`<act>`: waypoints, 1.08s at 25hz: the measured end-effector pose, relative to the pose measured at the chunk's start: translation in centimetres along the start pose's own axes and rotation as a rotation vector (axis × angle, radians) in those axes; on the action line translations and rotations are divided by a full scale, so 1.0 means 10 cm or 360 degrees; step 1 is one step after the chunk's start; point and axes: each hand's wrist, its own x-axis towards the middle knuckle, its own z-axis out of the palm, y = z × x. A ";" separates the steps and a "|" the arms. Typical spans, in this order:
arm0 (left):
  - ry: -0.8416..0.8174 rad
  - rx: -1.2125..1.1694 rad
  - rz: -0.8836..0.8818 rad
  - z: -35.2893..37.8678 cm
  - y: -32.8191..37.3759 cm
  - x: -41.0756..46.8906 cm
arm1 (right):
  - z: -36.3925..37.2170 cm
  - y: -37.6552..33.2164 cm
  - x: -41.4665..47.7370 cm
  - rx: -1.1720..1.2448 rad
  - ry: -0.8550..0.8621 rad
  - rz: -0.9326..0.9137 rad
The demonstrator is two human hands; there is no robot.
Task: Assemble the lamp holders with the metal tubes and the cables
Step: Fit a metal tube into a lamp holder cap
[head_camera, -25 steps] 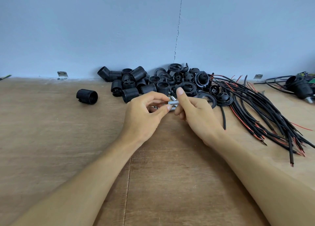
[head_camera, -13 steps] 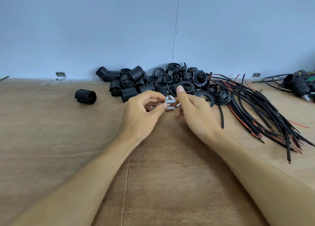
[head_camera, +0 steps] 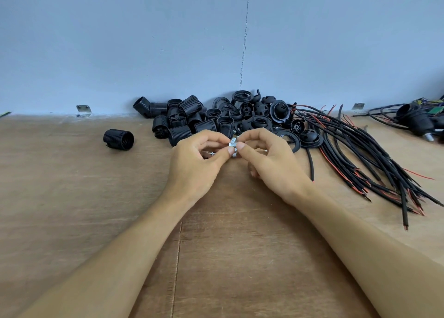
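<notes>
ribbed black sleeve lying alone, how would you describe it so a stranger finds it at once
On the wooden table, against the blue wall, sits a heap of black lamp holder parts. Left of that heap one ribbed black sleeve lies on its side, the only one touching no other part.

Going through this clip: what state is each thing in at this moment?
metal tube: pinched between both hands, above the table.
left hand: pinches the tube.
right hand: pinches the tube.
lone lamp holder: on its side, apart from the pile.
lamp holder pile: loose parts, heaped by the wall.
cables: lying loose on the table.
</notes>
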 end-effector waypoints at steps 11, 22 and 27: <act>-0.0073 0.0040 0.0013 -0.01 0.02 0.00 | 0.00 0.02 0.01 -0.0041 -0.0024 -0.0035; -0.0071 0.0087 -0.0034 0.00 0.01 0.00 | -0.02 0.02 0.02 0.0022 -0.0067 -0.0025; -0.0050 0.0154 0.0003 0.00 0.04 -0.02 | -0.02 0.04 0.03 -0.0072 -0.0012 0.0029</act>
